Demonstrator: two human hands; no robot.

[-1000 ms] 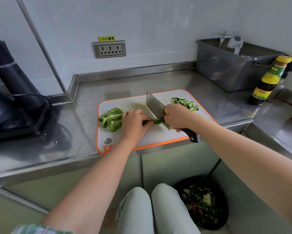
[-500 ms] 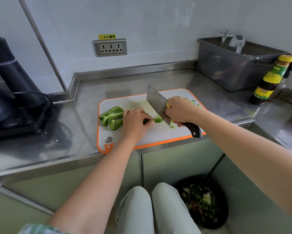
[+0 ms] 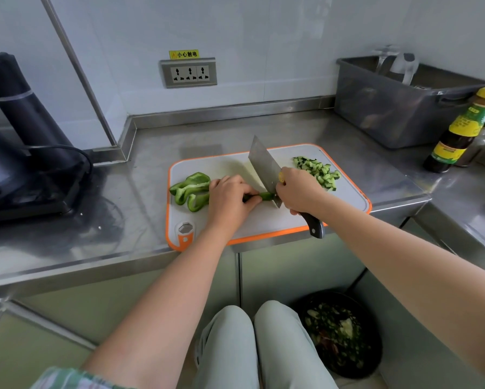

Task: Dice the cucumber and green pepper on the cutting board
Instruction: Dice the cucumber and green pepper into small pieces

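A green pepper strip [image 3: 265, 195] is held down at the middle of the cutting board [image 3: 347, 197] by the curled left hand [image 3: 230, 199], its end met by the cleaver [image 3: 263, 168] gripped in the right hand [image 3: 300, 192] — pepper dicing is judged under way, cucumber dice [image 3: 317, 171] piled far right — the holding fingers must be drawn back next
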